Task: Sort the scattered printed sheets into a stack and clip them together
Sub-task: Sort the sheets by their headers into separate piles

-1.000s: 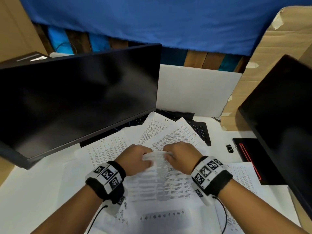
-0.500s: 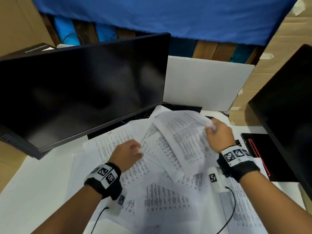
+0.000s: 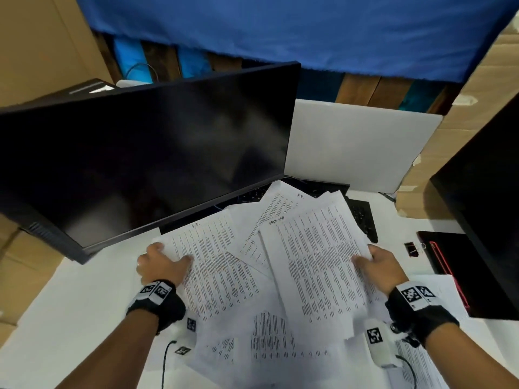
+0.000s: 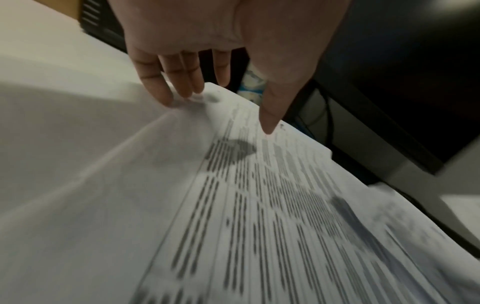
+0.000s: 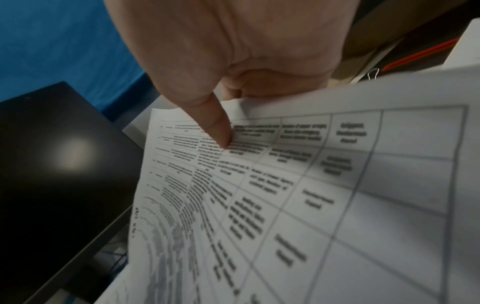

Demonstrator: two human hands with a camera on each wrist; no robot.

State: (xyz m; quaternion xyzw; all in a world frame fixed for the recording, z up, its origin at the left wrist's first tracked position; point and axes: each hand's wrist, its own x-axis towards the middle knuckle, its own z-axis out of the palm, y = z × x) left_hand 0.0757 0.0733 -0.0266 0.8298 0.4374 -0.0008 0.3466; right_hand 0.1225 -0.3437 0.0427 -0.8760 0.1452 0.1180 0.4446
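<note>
The printed sheets (image 3: 224, 276) lie spread on the near surface (image 3: 70, 318); a monitor (image 3: 140, 164) stands far left, a keyboard (image 3: 362, 217) just behind them, a binder clip (image 3: 410, 249) to their right.

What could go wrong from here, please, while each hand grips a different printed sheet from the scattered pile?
1. The right hand pinches the right sheet by one edge only; it bows and might crease or slip.
2. The left sheet, gripped by the left hand, overlaps other loose sheets, which could get dragged askew.
3. The binder clip lies off to the right, and both hands are occupied.
</note>
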